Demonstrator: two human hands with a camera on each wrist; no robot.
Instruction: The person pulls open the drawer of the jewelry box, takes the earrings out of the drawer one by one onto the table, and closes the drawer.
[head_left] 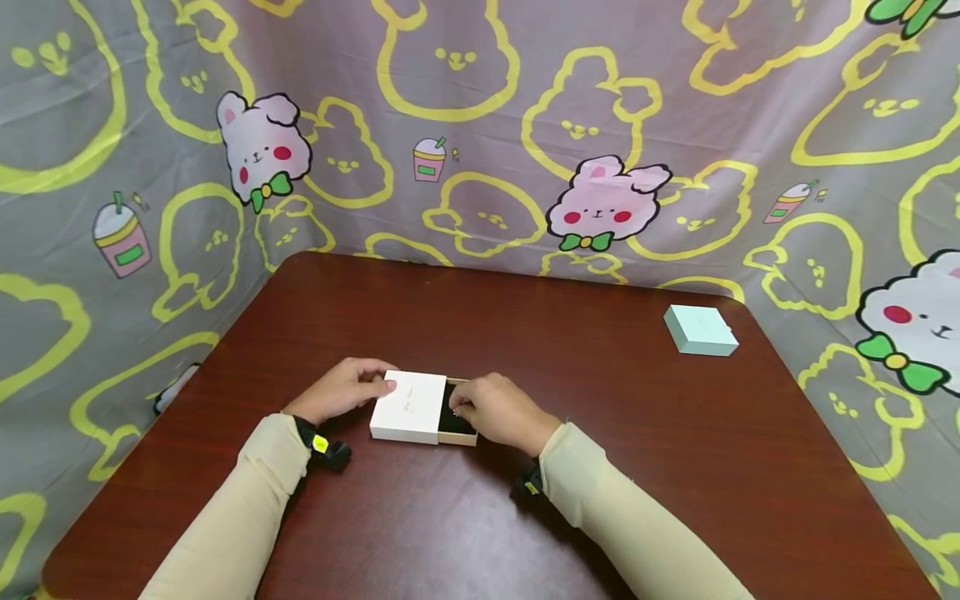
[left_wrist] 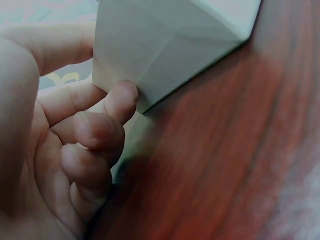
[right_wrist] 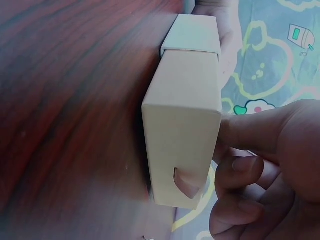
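Observation:
A small white slide-out box [head_left: 408,404] with faint lettering on its lid lies on the table. Its cream inner drawer [right_wrist: 182,150] is pulled partway out to the right, showing a black lining [head_left: 452,417]. My left hand [head_left: 345,392] grips the left end of the white sleeve, thumb on top and fingers at the side. Over the open drawer, my right hand [head_left: 498,408] has bent fingers reaching inside past its rim. Tiny bright specks show near those fingertips; whether they pinch something is hidden. A ribbon pull tab [right_wrist: 186,185] sticks out of the drawer's end.
A pale mint box [head_left: 701,330] stands near the far right corner of the brown table [head_left: 525,333]. Patterned cloth [head_left: 487,125] hangs around the table's back and sides. At the bottom edge of the right wrist view, a tiny shiny bit [right_wrist: 145,238] is too small to identify.

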